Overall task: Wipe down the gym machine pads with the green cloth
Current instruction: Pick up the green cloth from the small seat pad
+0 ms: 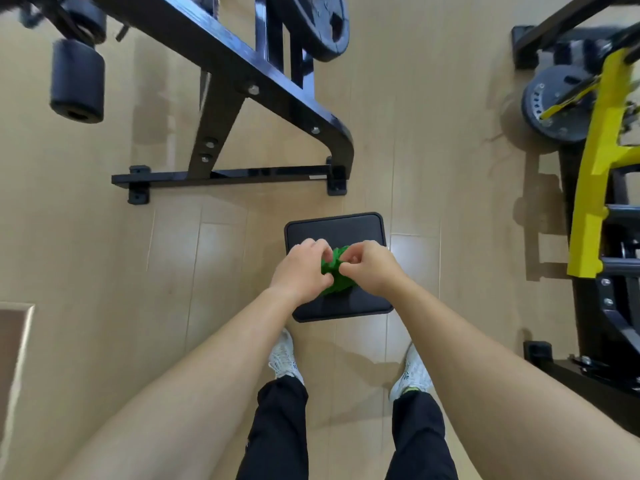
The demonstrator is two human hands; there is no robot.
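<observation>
A black square seat pad [336, 228] sits low in front of me, just beyond my feet. Above its middle a crumpled green cloth [335, 271] is bunched between both hands. My left hand [300, 271] grips the cloth's left side with curled fingers. My right hand [370, 268] pinches its right side. Most of the cloth is hidden by the fingers. A black cylindrical roller pad [78, 77] hangs from the machine at the upper left.
A black steel machine frame [270, 98] with a floor crossbar [228, 176] stands ahead, carrying a weight plate [323, 26] at the top. A yellow-and-black machine [599, 168] with another plate fills the right side. The floor is light wood. My white shoes [284, 355] stand near the pad.
</observation>
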